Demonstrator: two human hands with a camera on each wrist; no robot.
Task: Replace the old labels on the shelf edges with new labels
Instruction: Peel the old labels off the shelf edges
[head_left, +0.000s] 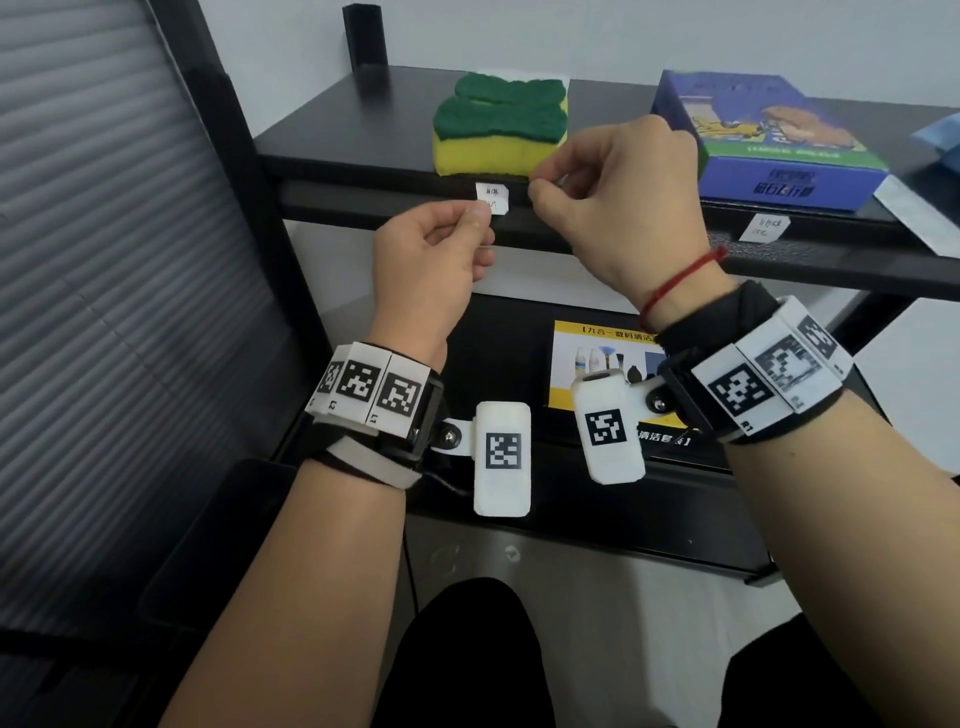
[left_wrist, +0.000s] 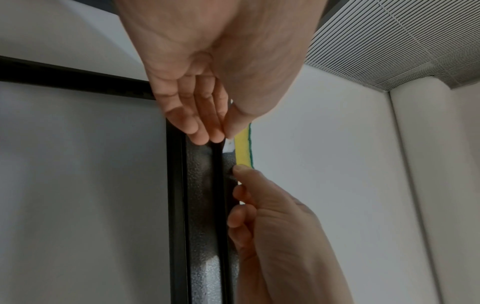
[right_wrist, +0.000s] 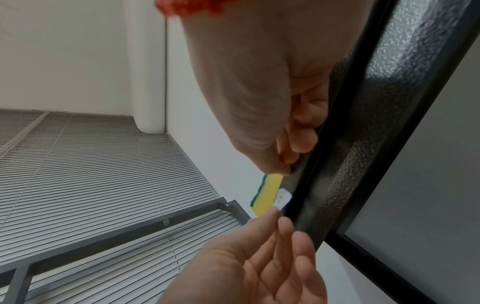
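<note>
The left hand (head_left: 434, 249) pinches the lower corner of the label (head_left: 492, 198) on the shelf edge (head_left: 363, 205), between both hands. The right hand (head_left: 618, 192) is curled with thumb and forefinger together; whether it holds anything, nobody can tell. Best peel slowly, low along the edge, to avoid tearing.

Pebbled matt-black metal shelf edge (right_wrist: 345, 174); paper label (head_left: 492, 198); foam sponge (head_left: 498, 130).
</note>
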